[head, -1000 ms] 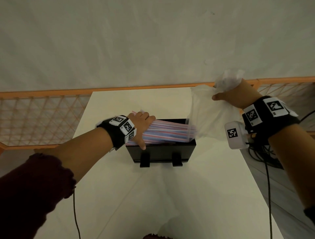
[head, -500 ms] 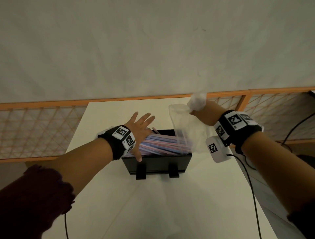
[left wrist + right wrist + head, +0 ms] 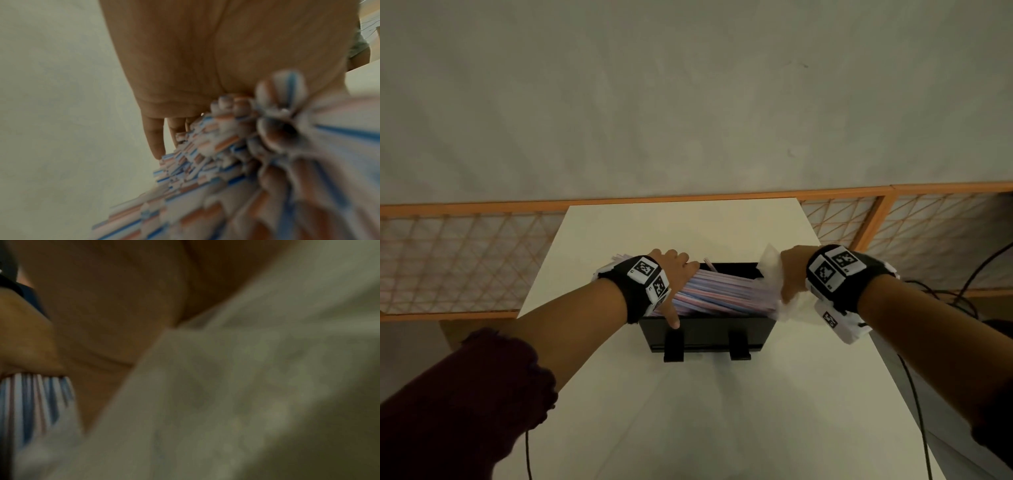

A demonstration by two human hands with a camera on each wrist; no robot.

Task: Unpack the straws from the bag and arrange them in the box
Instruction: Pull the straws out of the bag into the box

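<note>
A black box (image 3: 709,334) stands mid-table, filled with pink, blue and white striped straws (image 3: 726,294) lying lengthwise. My left hand (image 3: 677,278) lies over the bundle's left end, fingers curled across the top and thumb down the box's front wall. In the left wrist view the palm (image 3: 205,56) covers the straw ends (image 3: 205,170). My right hand (image 3: 791,274) grips the crumpled clear plastic bag (image 3: 770,265) at the box's right end. The right wrist view shows the bag (image 3: 246,386) bunched against the palm (image 3: 113,305), with the straws (image 3: 30,402) at lower left.
The white table (image 3: 688,428) is narrow, with edges close on both sides of the box. An orange lattice fence (image 3: 465,260) runs behind it. Cables (image 3: 924,411) hang off the right edge, and a thin one (image 3: 528,455) by my left arm.
My right hand brought the bag down from the upper right to the box's right end, bunching it up. My left hand, spread open half a second ago, has curled over the straws again.
</note>
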